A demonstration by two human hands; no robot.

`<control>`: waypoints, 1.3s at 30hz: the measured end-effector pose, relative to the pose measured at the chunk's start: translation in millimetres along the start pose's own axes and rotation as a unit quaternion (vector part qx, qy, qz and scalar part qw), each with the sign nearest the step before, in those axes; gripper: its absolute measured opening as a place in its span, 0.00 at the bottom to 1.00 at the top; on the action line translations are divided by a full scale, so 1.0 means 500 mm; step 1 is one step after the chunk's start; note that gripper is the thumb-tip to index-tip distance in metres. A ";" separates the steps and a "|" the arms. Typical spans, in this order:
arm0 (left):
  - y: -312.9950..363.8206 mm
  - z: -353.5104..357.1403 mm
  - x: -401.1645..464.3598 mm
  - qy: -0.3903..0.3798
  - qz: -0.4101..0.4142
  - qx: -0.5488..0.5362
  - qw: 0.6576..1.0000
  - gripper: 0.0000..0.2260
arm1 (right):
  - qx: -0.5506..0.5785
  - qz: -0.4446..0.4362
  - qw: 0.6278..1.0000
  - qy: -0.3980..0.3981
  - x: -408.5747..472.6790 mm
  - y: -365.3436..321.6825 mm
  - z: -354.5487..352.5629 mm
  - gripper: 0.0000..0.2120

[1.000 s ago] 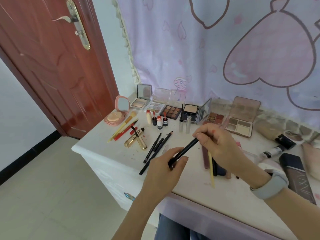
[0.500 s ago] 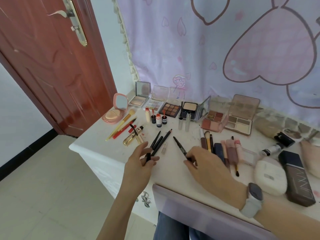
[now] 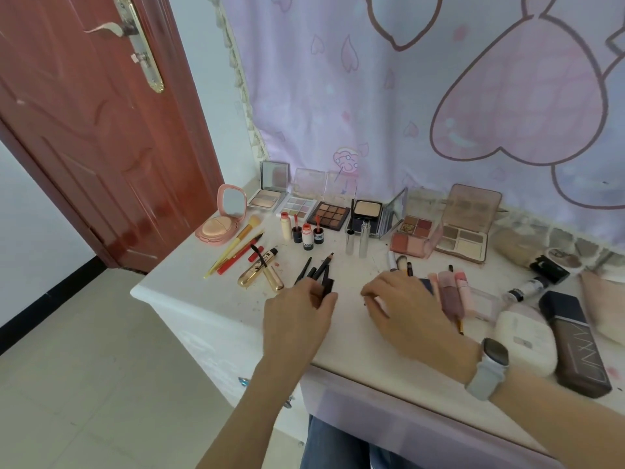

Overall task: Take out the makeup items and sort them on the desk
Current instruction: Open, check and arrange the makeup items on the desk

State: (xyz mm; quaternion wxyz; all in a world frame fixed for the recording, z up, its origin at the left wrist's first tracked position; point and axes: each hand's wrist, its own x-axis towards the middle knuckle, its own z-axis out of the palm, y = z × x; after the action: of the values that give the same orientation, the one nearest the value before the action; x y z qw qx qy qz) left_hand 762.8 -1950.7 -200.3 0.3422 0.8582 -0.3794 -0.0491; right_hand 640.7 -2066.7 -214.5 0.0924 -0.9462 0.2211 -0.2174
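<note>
My left hand [image 3: 297, 314] pinches a thick black pencil [image 3: 326, 282] at the near end of a small row of black pencils [image 3: 316, 269] on the white desk [image 3: 216, 299]. To their right my right hand [image 3: 402, 308] rests on the desk with its fingers loosely curled. Nothing shows in it. Behind that hand lie brushes [image 3: 400, 262] and pink lip tubes [image 3: 451, 292]. Open palettes [image 3: 328, 214] line the back of the desk. A gold mascara [image 3: 258, 267] lies left of the pencils.
A pink compact [image 3: 220, 225] and yellow and red brushes [image 3: 233, 250] lie at the left end. Small bottles [image 3: 306, 233] stand mid-desk. A white case [image 3: 526, 336] and dark foundation bottle [image 3: 575, 346] sit at the right. A red door [image 3: 84, 130] stands at left.
My right hand laid the black pencil down beside the pencil row and let go. My left hand reached forward to the row and took hold of it.
</note>
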 end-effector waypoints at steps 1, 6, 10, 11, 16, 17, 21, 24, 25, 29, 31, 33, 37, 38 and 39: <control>0.012 0.014 0.004 0.011 0.028 0.055 0.998 0.09 | -0.029 0.026 0.999 0.000 0.002 0.016 -0.009 0.09; 0.032 0.072 0.028 0.002 0.077 0.231 0.970 0.14 | -0.140 0.073 0.985 -0.068 0.009 0.057 -0.017 0.15; 0.021 0.085 0.027 0.023 0.070 0.247 0.966 0.15 | -0.220 0.042 0.971 -0.089 0.012 0.045 -0.004 0.14; 0.018 0.086 0.026 0.032 0.067 0.246 0.966 0.15 | -0.234 0.033 0.968 -0.086 0.012 0.038 -0.002 0.12; 0.008 0.083 0.030 0.066 0.055 0.244 0.966 0.16 | -0.244 0.045 0.964 -0.094 0.018 0.027 0.000 0.12; 0.008 0.082 0.030 0.071 0.053 0.241 0.966 0.16 | -0.236 0.055 0.966 -0.092 0.021 0.029 0.001 0.11; 0.015 0.071 0.026 0.087 0.074 0.152 0.982 0.13 | -0.199 0.076 0.975 -0.070 0.024 0.025 -0.015 0.12; 0.020 0.056 0.025 0.069 0.117 0.003 0.991 0.14 | -0.043 0.109 0.989 -0.095 0.028 0.030 -0.063 0.11; 0.023 0.051 0.024 0.052 0.109 -0.059 0.991 0.14 | 0.033 0.124 0.982 -0.141 0.030 0.034 -0.082 0.10; 0.039 0.038 0.014 0.004 0.020 -0.259 0.966 0.14 | 0.324 0.170 0.893 -0.260 0.026 0.047 -0.132 0.09; 0.047 0.037 0.001 0.014 -0.005 -0.333 0.943 0.11 | 0.401 0.167 0.857 -0.277 0.017 0.041 -0.137 0.09; 0.051 0.035 -0.008 0.064 -0.030 -0.371 0.926 0.09 | 0.437 0.147 0.841 -0.282 0.009 0.029 -0.131 0.09; 0.038 0.022 -0.009 0.124 -0.072 -0.415 0.898 0.09 | 0.479 0.126 0.822 -0.280 0.004 0.008 -0.116 0.09; 0.034 0.016 -0.010 0.131 -0.074 -0.428 0.891 0.10 | 0.489 0.123 0.817 -0.279 0.004 0.002 -0.112 0.09; 0.031 0.011 -0.012 0.137 -0.074 -0.443 0.883 0.11 | 0.503 0.121 0.811 -0.273 0.003 -0.002 -0.106 0.10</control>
State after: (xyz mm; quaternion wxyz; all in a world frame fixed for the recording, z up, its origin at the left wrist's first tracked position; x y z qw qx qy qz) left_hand 747.1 -1956.9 -195.9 0.7306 0.6411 -0.2027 -0.1188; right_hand 618.3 -2070.5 -166.5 0.6373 -0.7537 0.1596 -0.0176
